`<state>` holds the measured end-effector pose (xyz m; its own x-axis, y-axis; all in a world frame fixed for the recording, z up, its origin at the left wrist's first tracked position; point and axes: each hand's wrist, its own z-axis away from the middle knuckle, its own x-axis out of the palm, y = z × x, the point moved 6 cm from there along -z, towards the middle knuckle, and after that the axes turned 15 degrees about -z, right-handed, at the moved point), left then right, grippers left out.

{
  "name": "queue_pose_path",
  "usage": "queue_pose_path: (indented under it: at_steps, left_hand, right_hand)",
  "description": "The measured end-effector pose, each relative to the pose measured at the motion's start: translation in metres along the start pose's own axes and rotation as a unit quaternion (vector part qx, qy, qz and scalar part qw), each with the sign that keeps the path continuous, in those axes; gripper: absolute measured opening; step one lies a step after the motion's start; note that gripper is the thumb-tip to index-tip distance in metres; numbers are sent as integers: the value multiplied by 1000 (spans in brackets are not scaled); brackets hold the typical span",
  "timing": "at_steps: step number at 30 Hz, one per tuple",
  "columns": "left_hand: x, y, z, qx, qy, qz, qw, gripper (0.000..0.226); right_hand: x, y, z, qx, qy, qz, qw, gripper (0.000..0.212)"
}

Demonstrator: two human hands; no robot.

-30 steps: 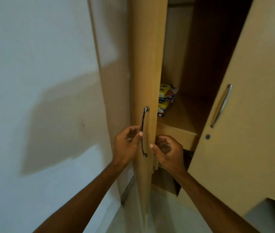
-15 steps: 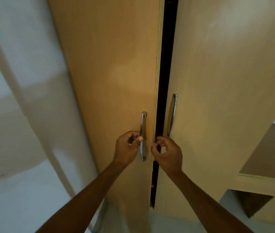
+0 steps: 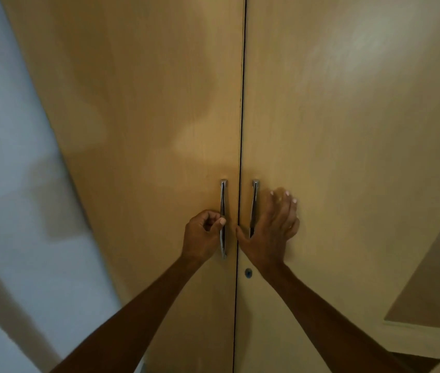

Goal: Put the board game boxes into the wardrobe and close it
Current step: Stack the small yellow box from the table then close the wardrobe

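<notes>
A tall wardrobe of light honey-brown wood laminate is filling the middle and right of the frame. Its two flat doors are standing shut, the left door and right door meeting along a thin dark seam running down the centre. Two slim, upright silver bars are flanking that seam at lower centre: the left handle and right handle. A small round dark keyhole is showing just below, on the right door.
</notes>
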<state>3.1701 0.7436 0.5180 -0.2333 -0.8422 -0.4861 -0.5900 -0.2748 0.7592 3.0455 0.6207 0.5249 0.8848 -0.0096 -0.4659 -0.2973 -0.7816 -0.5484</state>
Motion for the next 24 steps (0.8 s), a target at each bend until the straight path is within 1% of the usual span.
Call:
queue_pose_path:
  at_steps: [3, 7, 11, 14, 16, 18, 21, 23, 24]
  left_hand:
    - [8, -4, -8, -2, 7, 3, 1000, 16]
    - [12, -8, -13, 3, 10, -9, 1000, 8]
    - [10, -2, -12, 17, 13, -25, 999, 10]
    - [1, -3, 0, 31, 15, -99, 995, 8]
    - [-6, -14, 16, 25, 6, -186, 982, 14]
    - [-16, -25, 41, 6, 1, -271, 963, 27]
    - [-43, -31, 86, -9, 20, -354, 935, 43]
    - [-53, -32, 103, -8, 28, -388, 921, 52]
    - [-81, -12, 159, -38, 61, -434, 898, 57]
  right_hand:
    - [8, 4, -10, -5, -15, 14, 1000, 115]
    - [12, 7, -14, -10, -19, 9, 1000, 116]
    - [10, 7, -13, -13, -25, -1, 1000, 114]
    - [4, 7, -9, -32, -42, -49, 997, 109]
    - [-1, 7, -2, -63, -78, -101, 990, 109]
    - [-3, 7, 10, -99, -142, -136, 975, 112]
    - [-6, 5, 40, -114, -258, -152, 947, 116]
    - [-7, 8, 52, -111, -294, -157, 936, 116]
    - [-28, -10, 81, -143, -351, -182, 907, 116]
